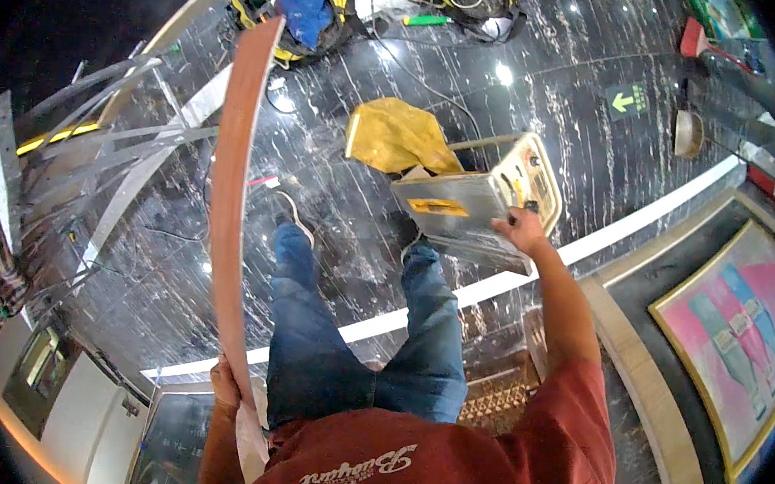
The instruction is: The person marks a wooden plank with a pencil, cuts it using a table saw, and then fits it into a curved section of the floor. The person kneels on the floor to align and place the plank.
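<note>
A long reddish-brown board (pixel 243 140) stands up at my left, its far end rising toward the top of the view. My left hand (pixel 226 386) is closed round its near end. My right hand (pixel 523 230) reaches forward and closes on a black knob (pixel 531 206) on the cream front panel of a grey box-shaped machine (pixel 441 196). The machine sits on the floor ahead, to the right of my legs. Hanging from its left side is a yellow cloth bag (pixel 405 134). The machine's exact kind is hard to make out.
Metal frame strips (pixel 132 131) lean at the left, where another person (pixel 4 262) in a plaid sleeve is partly seen. Open tool bags (pixel 300 17) lie at the far side, with a cable (pixel 418 81) trailing from them. A framed picture (pixel 735 342) stands at the right.
</note>
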### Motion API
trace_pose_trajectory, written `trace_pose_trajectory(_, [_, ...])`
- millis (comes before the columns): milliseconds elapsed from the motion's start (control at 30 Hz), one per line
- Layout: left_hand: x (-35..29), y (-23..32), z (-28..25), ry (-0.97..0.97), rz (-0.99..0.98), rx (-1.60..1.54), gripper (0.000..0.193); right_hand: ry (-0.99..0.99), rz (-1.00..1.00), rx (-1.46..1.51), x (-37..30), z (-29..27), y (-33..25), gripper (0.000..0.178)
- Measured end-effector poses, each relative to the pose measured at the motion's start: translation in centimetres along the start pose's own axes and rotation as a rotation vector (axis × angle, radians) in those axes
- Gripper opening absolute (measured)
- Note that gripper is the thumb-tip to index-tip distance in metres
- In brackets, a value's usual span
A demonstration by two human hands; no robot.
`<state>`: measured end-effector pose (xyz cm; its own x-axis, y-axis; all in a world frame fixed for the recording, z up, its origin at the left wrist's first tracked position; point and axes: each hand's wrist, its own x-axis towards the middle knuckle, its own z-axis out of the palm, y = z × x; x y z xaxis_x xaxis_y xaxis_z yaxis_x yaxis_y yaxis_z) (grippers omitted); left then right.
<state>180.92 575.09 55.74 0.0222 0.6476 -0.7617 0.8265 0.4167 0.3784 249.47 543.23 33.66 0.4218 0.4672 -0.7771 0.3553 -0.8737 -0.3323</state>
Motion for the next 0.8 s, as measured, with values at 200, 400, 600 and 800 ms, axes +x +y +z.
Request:
trace_pose_trajectory(200, [0.9,0.8,5.2,0.064,0.246,0.226,0.052,0.186,0.105,-0.143,2.5,-7.0,5.4,0.059])
trace_pose_trajectory(400, [1.3,0.5,7.0,-0.111,0.0,0.137,0.048,0.327,0.233,-0.123,12.4,-10.3,15.3,0.086])
trace_pose_trajectory(600, [-0.4,-1.6,7.0,0.09,-0.146,0.268,0.068,0.249,0.317,0.05,21.5,-11.5,24.4,0.1])
trace_pose_trajectory(800, [-2.3,7.5,15.2,-0.033,0.068,0.191,0.067,0.507,0.228,0.066,24.1,-8.5,25.7,0.098])
